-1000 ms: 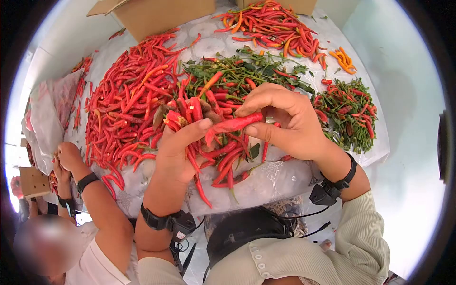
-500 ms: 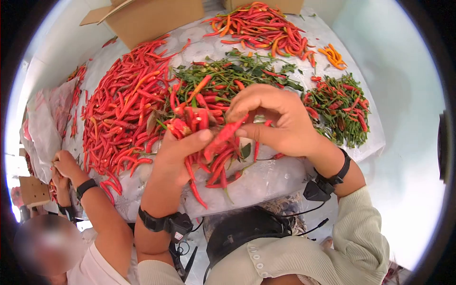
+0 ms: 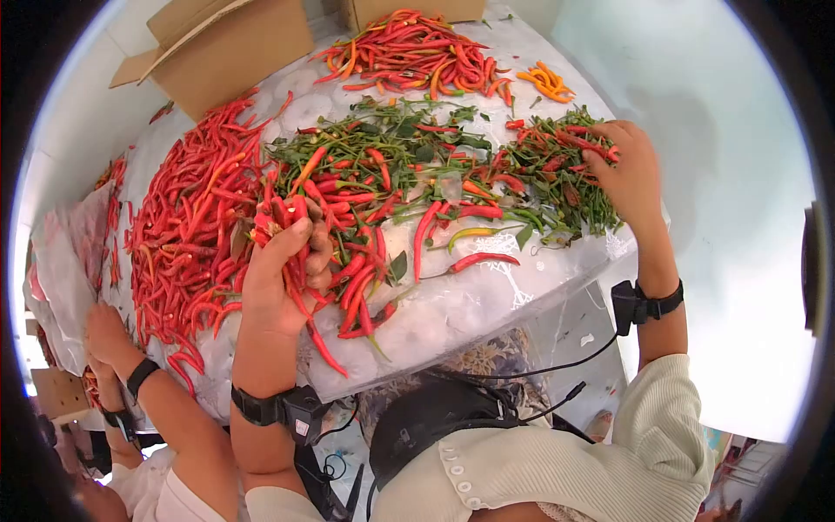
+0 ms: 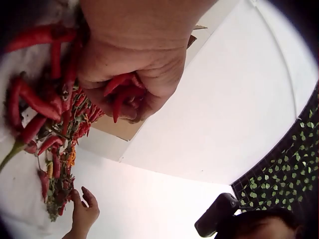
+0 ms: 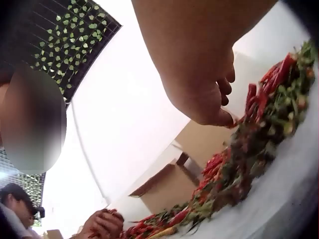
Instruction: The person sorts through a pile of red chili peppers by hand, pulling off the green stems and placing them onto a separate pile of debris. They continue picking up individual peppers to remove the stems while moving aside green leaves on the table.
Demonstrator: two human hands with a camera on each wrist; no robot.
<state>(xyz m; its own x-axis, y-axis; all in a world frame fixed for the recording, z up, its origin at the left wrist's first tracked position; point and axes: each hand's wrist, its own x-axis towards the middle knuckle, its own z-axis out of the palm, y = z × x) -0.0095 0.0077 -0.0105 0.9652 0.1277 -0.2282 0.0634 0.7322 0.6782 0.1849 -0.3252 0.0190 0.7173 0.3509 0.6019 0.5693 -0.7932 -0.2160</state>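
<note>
Left hand point(image 3: 280, 261) grips a bunch of red chillies point(image 3: 291, 217), right hand point(image 3: 628, 170) rests fingers-down on the stem pile point(image 3: 557, 170) with nothing visibly held, and many stemmed chillies point(image 3: 383, 174) between them remain unsorted

Bare tabletop point(image 3: 487, 300) strip along near edge is passable; chili piles point(image 3: 187, 217), stem heap point(image 3: 557, 170) and cardboard boxes point(image 3: 230, 48) block the rest.
</note>
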